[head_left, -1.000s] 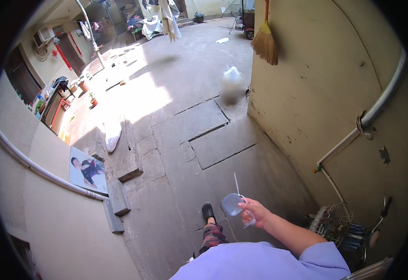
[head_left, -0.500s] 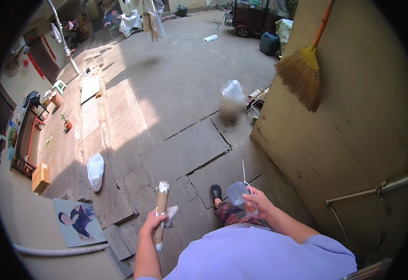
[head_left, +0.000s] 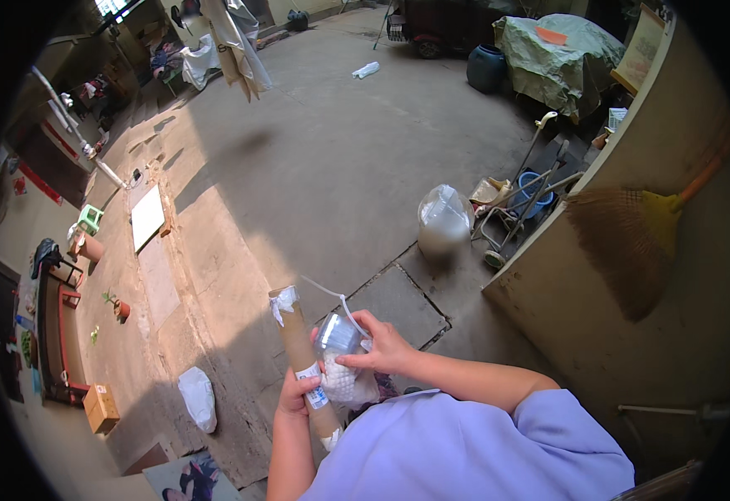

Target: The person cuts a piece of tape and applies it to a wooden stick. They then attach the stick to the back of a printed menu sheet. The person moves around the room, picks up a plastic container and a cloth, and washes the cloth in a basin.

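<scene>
A long cardboard tube (head_left: 292, 334) with white wrapping at its ends and a label on its side is gripped by my left hand (head_left: 296, 394). Held against it is a bumpy white bundle (head_left: 344, 386), perhaps in clear plastic; what it is I cannot make out. My right hand (head_left: 382, 346) closes on a clear plastic container (head_left: 337, 332), which touches the top of the bundle. A thin white strip (head_left: 325, 290) sticks out from the right hand's fingers. Both hands are close together in front of my lilac shirt (head_left: 448, 451).
A white plastic bag (head_left: 197, 399) lies on the ground to the left, near a cardboard box (head_left: 100, 408). Ahead stands a bagged bucket-like thing (head_left: 445, 219), beside a folded metal cart (head_left: 519, 217). A straw broom (head_left: 632, 234) hangs on the right wall.
My right hand has moved left with the container, up to the bundle by the left hand. The tube has come nearer the middle. The view has shifted, showing more of the cart and covered heap.
</scene>
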A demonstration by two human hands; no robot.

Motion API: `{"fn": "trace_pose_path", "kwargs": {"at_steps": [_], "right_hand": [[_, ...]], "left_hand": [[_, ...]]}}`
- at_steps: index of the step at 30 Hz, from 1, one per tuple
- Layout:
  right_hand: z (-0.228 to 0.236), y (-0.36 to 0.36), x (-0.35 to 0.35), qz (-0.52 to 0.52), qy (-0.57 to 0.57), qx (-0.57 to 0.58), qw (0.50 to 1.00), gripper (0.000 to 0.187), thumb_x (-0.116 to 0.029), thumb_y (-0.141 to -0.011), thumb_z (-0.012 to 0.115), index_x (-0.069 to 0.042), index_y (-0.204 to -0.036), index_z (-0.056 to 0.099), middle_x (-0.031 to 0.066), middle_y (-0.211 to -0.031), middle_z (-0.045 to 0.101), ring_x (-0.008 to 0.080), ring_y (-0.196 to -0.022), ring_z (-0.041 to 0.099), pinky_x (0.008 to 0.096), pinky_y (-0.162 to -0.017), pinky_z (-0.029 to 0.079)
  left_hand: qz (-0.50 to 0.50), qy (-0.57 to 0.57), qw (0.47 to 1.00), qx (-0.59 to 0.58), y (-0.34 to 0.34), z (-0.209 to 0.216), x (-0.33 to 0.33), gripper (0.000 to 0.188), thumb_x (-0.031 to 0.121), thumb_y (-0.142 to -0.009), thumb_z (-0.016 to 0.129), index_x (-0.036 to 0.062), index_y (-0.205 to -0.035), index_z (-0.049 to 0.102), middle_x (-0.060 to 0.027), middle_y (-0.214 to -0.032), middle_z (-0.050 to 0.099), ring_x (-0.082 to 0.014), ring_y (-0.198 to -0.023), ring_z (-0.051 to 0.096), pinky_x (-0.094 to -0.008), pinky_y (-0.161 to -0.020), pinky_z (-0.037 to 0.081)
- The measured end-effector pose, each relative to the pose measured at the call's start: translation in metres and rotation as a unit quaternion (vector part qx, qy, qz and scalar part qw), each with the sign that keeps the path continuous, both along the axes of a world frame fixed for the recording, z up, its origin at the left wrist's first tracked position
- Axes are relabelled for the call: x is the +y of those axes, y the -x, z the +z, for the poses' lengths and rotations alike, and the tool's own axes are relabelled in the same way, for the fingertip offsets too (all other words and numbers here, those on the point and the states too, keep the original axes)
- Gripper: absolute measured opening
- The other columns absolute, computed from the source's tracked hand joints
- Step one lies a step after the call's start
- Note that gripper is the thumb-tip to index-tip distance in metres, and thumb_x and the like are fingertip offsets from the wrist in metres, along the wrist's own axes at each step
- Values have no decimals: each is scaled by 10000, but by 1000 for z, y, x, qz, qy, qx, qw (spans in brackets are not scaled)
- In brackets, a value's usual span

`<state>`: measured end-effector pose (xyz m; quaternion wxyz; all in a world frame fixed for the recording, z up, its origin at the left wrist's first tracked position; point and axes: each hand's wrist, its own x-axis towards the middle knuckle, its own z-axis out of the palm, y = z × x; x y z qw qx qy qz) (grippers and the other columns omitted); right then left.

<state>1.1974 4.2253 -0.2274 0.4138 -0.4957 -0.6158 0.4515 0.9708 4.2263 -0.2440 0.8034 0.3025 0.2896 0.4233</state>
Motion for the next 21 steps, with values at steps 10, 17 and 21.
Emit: {"fn": "trace_pose_path", "kwargs": {"at_steps": [10,17,21], "right_hand": [[17,-79,211,-97,-155,-122,976,694,-408,-688,827,-47,-1214,552,122,-1225,622,306,-955,668,380,-800,537],[69,-153,337,-149,-227,-280,921,732,-434,-686,812,-38,-1246,554,146,-1358,552,280,-793,665,336,-675,527],[62,-209,406,-135,-251,-180,942,704,-453,-709,804,-71,-1256,580,147,-1377,541,286,-861,682,326,-705,539]], "left_hand": [[-235,140,952,-135,-83,-47,293,902,194,-615,722,-15,-1425,386,-201,-1210,610,-300,-1045,632,-406,-908,529],[-352,107,912,-182,-192,-21,454,1093,554,-560,809,34,-1424,388,-179,-1379,496,-363,-1232,535,-501,-1025,475],[-437,114,870,-197,-265,-11,528,1058,585,-551,807,55,-1384,426,-151,-1312,528,-325,-1180,564,-470,-988,498]]}}
